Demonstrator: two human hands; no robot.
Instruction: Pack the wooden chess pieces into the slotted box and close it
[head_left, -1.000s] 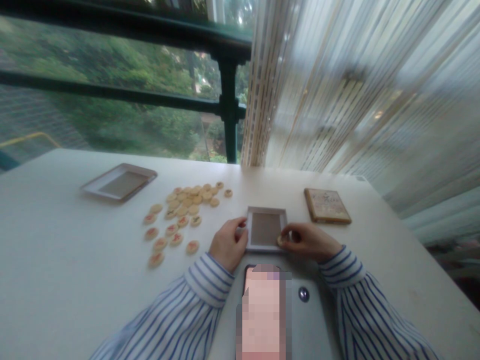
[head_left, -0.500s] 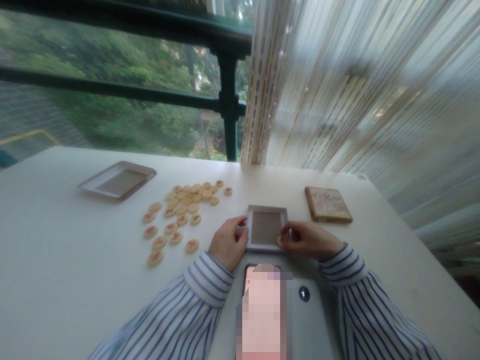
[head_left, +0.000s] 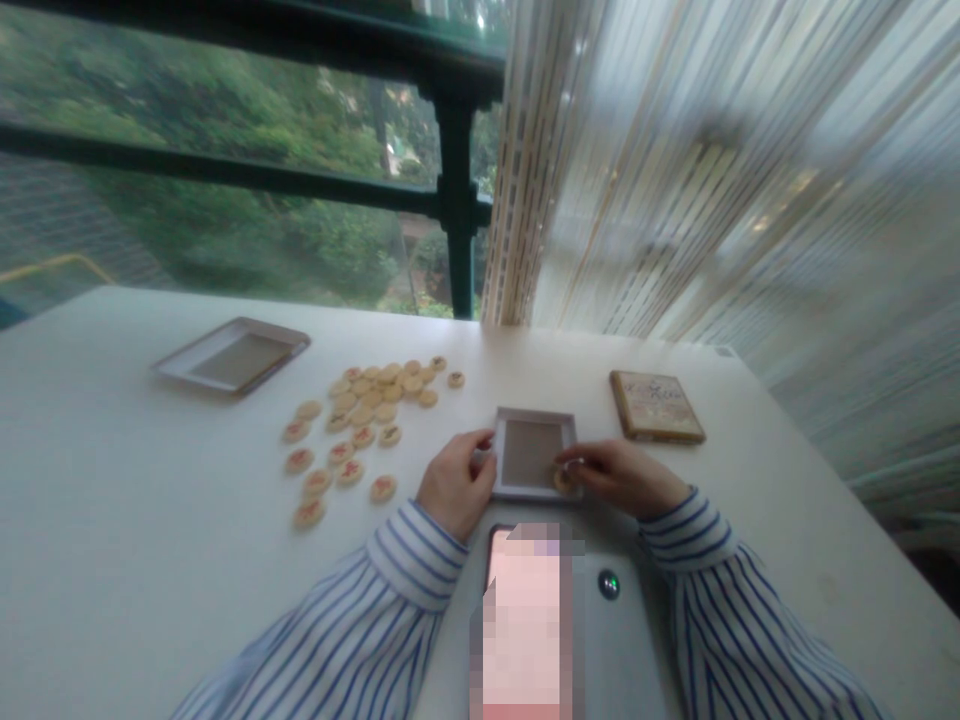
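Note:
A small shallow box tray (head_left: pixel 534 417) with a white rim and brown floor lies on the white table (head_left: pixel 135 560) in front of me. My left hand (head_left: pixel 454 482) grips the tray's left rim with curled fingers. My right hand (head_left: pixel 616 475) pinches a round wooden game piece (head_left: pixel 562 481) at the tray's near right corner. Several more round wooden pieces (head_left: pixel 365 424), some with red marks, lie scattered to the left.
A second shallow tray (head_left: pixel 232 357) lies at the far left. A square wooden box lid (head_left: pixel 655 405) rests to the right. A grey device with a green light (head_left: pixel 609 583) sits close to my chest. Window and curtain (head_left: pixel 675 180) stand behind the table.
My right hand has lowered the wooden piece slightly into the tray's near right corner. The left hand keeps its hold on the rim.

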